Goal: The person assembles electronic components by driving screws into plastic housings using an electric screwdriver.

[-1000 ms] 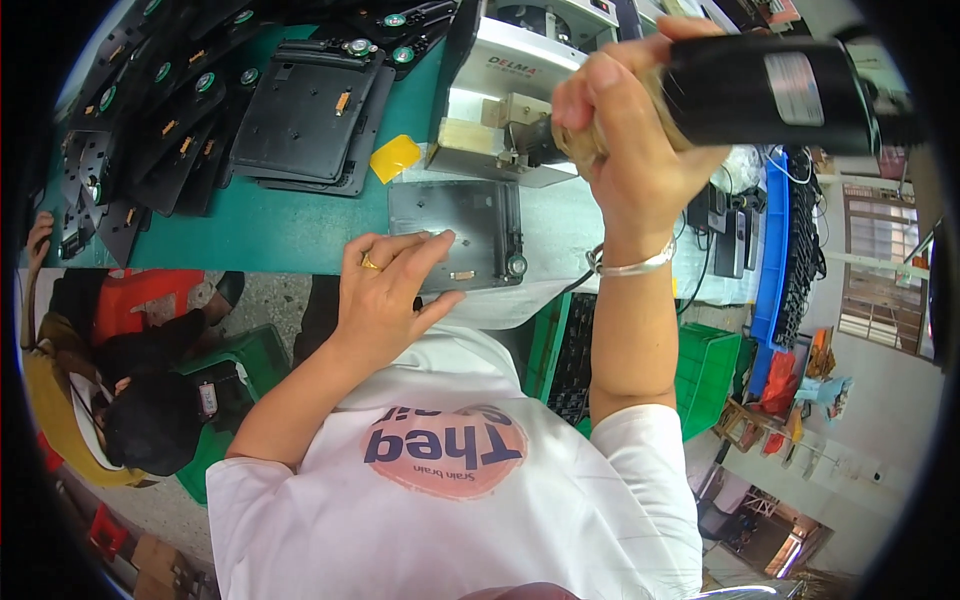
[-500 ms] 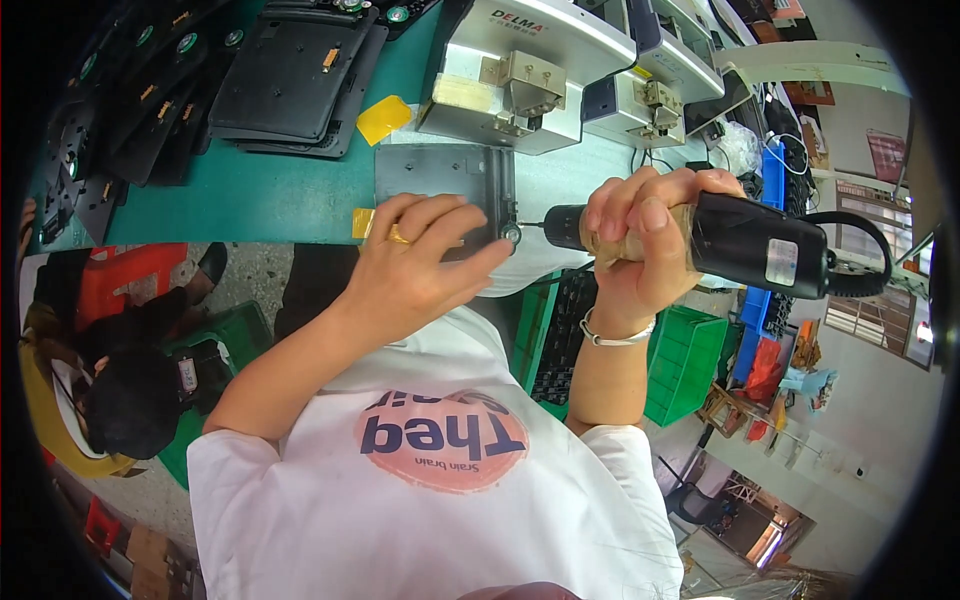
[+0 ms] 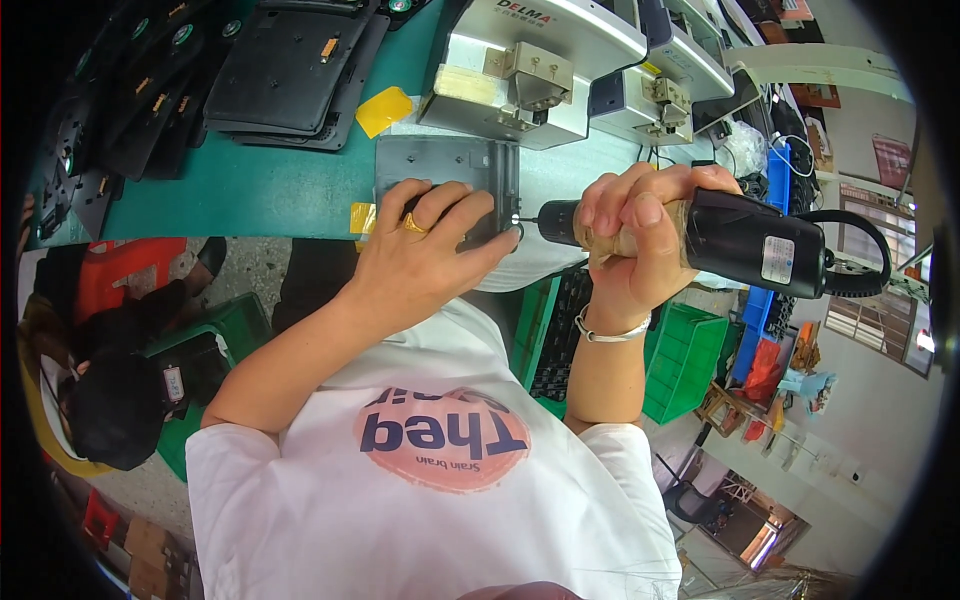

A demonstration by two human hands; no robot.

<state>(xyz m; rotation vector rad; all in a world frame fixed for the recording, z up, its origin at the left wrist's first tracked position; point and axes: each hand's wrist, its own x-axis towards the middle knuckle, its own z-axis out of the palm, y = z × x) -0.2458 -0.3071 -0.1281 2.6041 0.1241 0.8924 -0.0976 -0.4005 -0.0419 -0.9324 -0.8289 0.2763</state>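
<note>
My right hand is wrapped around a black corded electric screwdriver, held sideways with tan tape on its grip. The bit points left and its tip meets the right edge of a dark grey plastic panel, by a small round part. My left hand holds the panel at the table's near edge, fingers curved over its face and thumb at the near right corner beside the bit. That hand hides much of the panel. A gold ring is on a left finger.
Black panels lie stacked at the back left, with more spread further left. Yellow tape pieces stick to the green table. White machines stand behind the panel. Green crates sit below right; another person is at lower left.
The screwdriver has shifted slightly left, its bit now at the panel's edge. My left fingers have settled over the panel, and the thumb has moved a little toward the corner.
</note>
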